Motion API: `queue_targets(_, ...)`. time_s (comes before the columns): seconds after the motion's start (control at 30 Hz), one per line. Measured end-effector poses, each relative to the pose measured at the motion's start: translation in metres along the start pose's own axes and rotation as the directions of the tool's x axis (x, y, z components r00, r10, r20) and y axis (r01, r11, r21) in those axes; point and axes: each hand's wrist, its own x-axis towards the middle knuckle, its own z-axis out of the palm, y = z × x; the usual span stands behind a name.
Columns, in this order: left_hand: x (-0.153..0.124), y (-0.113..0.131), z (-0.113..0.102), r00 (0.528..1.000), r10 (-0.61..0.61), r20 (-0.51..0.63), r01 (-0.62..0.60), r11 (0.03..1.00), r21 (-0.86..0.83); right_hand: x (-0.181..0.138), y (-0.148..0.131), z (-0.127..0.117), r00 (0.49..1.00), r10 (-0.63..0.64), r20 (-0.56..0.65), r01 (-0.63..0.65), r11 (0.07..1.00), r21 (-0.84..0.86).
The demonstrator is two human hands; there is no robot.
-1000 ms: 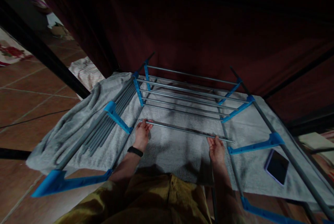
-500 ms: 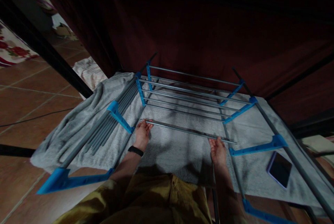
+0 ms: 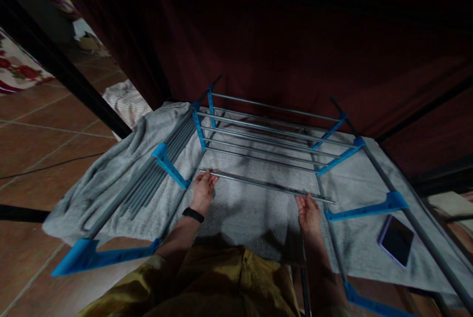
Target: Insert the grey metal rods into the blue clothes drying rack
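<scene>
Dark red curtain (image 3: 295, 36) fills the whole back, brown tiled floor (image 3: 44, 144) runs off to the left. A grey towel (image 3: 240, 218) is spread across the floor, and on it lies the drying rack (image 3: 273, 132): grey rails, bright blue brackets, 5 rails already seated at the far end. A bundle of spare rods (image 3: 155, 176) rests along the rack's left side rail. Now the loose rod (image 3: 258, 184): it's lying crosswise, just nearer than the seated rails, between the 2 side rails. Left hand (image 3: 203, 191) pinches it near its left end with the fingertips, fingers fairly straight. Right hand (image 3: 308, 213) nips it near the right end the same way. A phone (image 3: 397, 240) lies screen up on the towel, far right. Black wristband (image 3: 192, 214) on the left wrist.
</scene>
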Motion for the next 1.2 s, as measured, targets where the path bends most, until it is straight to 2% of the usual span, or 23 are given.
queue_targets(0.23,-0.011,-0.007,0.009,0.999,-0.041,0.035,0.04,0.999,0.025,-0.003,-0.004,0.004,1.0,-0.009,0.008,0.009,1.0,0.009)
queue_targets(0.4,-0.015,-0.014,0.013,0.995,-0.076,0.061,0.072,0.996,0.055,-0.004,-0.005,0.005,0.997,0.064,-0.03,-0.061,0.992,0.107)
queue_targets(0.57,-0.021,-0.024,0.018,0.99,-0.114,0.086,0.106,0.99,0.089,-0.002,-0.001,0.003,0.999,0.042,0.035,-0.047,0.985,0.165)
queue_targets(0.7,-0.028,-0.037,0.021,0.979,-0.158,0.131,0.14,0.981,0.132,-0.004,-0.001,0.005,0.993,0.058,0.103,-0.073,0.986,0.148)
queue_targets(0.83,-0.031,-0.047,0.023,0.972,-0.171,0.159,0.145,0.976,0.162,-0.006,-0.004,0.008,0.991,0.107,0.076,-0.116,0.985,0.127)
queue_targets(0.93,-0.029,-0.046,0.024,0.977,-0.15,0.15,0.124,0.977,0.172,-0.007,-0.006,0.008,0.993,0.104,0.048,-0.111,0.977,0.181)
queue_targets(1.07,-0.021,-0.035,0.024,0.987,-0.114,0.115,0.094,0.982,0.163,-0.007,-0.007,0.007,0.993,0.096,0.07,-0.111,0.958,0.263)
queue_targets(1.2,-0.016,-0.024,0.021,0.992,-0.088,0.09,0.075,0.987,0.141,-0.008,-0.008,0.008,0.991,0.121,0.063,-0.134,0.949,0.284)
